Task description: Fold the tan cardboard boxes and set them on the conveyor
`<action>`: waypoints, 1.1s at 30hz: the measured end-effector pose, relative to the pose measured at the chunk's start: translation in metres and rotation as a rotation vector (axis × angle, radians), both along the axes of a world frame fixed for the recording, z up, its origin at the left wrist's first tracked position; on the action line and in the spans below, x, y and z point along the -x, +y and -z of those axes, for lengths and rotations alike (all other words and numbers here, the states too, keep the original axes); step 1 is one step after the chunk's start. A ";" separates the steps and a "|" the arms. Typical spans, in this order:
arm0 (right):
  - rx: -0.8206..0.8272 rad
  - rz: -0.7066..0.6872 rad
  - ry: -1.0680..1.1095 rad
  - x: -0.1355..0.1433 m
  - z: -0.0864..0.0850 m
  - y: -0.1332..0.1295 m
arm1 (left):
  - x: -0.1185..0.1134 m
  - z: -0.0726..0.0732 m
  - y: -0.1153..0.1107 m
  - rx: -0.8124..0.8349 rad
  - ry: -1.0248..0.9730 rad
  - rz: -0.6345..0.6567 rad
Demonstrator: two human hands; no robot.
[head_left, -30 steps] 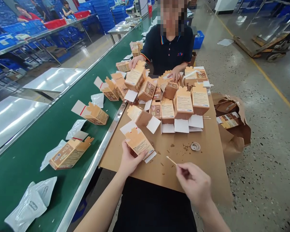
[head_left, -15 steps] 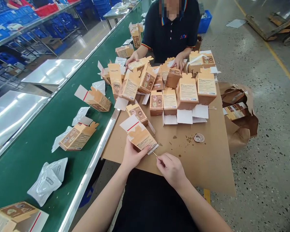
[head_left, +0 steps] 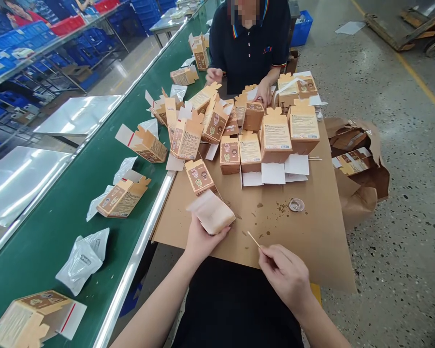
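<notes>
My left hand [head_left: 205, 244] is closed around a small cardboard box [head_left: 214, 212], tilted and smeared by motion, its pale face toward me. Pinched in my right hand [head_left: 284, 270] is a thin cotton swab [head_left: 253, 238], its tip pointing up and left, apart from the box. Just beyond the held box lies a brown printed box [head_left: 200, 177]. To the right on the brown cardboard tabletop [head_left: 311, 251] sits a small clear cup [head_left: 296, 205], with dark crumbs and wet spots near it.
Several open boxes [head_left: 275, 134] crowd the table's far half, where a co-worker's hands [head_left: 264, 93] are. On the left, a green conveyor belt [head_left: 32, 261] carries boxes and silvery pouches [head_left: 84, 260]. A brown paper bag [head_left: 379, 169] stands right of the table.
The held box has turned, from its printed face to a pale one. My right hand has drawn the swab away to the right. The co-worker has let go of a box; belt items shifted slightly.
</notes>
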State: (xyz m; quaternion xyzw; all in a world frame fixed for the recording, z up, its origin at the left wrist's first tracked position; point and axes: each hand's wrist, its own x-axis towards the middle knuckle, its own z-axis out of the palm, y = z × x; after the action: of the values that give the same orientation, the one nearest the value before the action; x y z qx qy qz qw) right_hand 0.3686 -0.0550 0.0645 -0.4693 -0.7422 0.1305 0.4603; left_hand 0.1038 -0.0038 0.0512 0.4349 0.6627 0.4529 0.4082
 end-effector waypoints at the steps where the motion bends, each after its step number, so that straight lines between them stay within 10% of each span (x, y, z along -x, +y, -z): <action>1: -0.004 0.008 0.003 -0.008 -0.004 -0.005 | -0.002 0.003 -0.002 -0.010 0.063 0.001; 10: -0.082 0.014 0.046 -0.013 -0.013 -0.004 | 0.003 0.002 -0.015 -0.062 0.302 -0.037; 17: -0.067 -0.039 0.104 -0.008 -0.004 0.004 | 0.117 -0.006 -0.034 -0.045 0.457 -0.572; 23: -0.037 -0.109 0.116 -0.007 -0.001 0.015 | 0.175 -0.013 -0.008 -0.020 0.347 -0.674; 28: -0.045 -0.108 0.069 -0.012 -0.002 0.020 | 0.182 -0.016 0.026 -0.065 0.336 -0.700; 33: -0.057 -0.031 0.051 -0.034 -0.003 0.007 | 0.159 -0.009 0.000 -0.337 0.461 -0.862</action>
State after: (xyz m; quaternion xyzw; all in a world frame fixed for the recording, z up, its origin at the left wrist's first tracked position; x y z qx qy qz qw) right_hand 0.4025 -0.0478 0.0676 -0.4409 -0.7407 0.1283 0.4904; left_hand -0.0547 -0.0043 0.0600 0.2707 0.7723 0.5727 -0.0477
